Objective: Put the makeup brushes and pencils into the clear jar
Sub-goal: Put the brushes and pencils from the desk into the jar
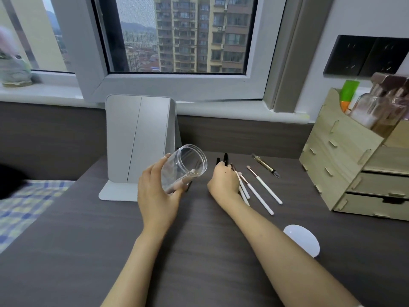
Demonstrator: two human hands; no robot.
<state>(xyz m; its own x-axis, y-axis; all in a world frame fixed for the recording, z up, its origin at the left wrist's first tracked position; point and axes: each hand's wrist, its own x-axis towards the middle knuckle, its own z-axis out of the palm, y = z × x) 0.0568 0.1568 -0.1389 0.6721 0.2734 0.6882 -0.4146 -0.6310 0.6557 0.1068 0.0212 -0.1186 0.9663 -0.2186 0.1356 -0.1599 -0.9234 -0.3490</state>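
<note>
- Across the dark table (199,251), everything can be placed relative to the clear jar (182,168), which is held tilted above the tabletop just in front of the folding mirror (138,147), with its open mouth turned toward the loose tools.
- Well to the far side of those tools from the jar, a wooden organiser (354,165) stands; it is judged to play no part in the step in hand.
- Nearer the camera than the jar and past the right forearm, a pale round lid (302,240) lies flat; it probably belongs to the jar.
- Around the jar's lower body the left hand (155,191) is wrapped, its grip closed on the jar, so the jar is kept off the table.
- Just beside the jar's mouth the right hand (224,180) rests over the near ends of the white-handled brushes (257,193), fingers curled down; whether anything is already pinched cannot be told.
- Beyond the right hand, two black pencils (222,160) lie near the jar's rim, and a dark pen-like tool (265,166) lies farthest from the jar.
- Inside the jar, at least one pinkish item is seen at the bottom, so the task is judged to be under way.
- Next, a firm pinch on one brush handle is called for, followed by a short carry into the tilted mouth.
</note>
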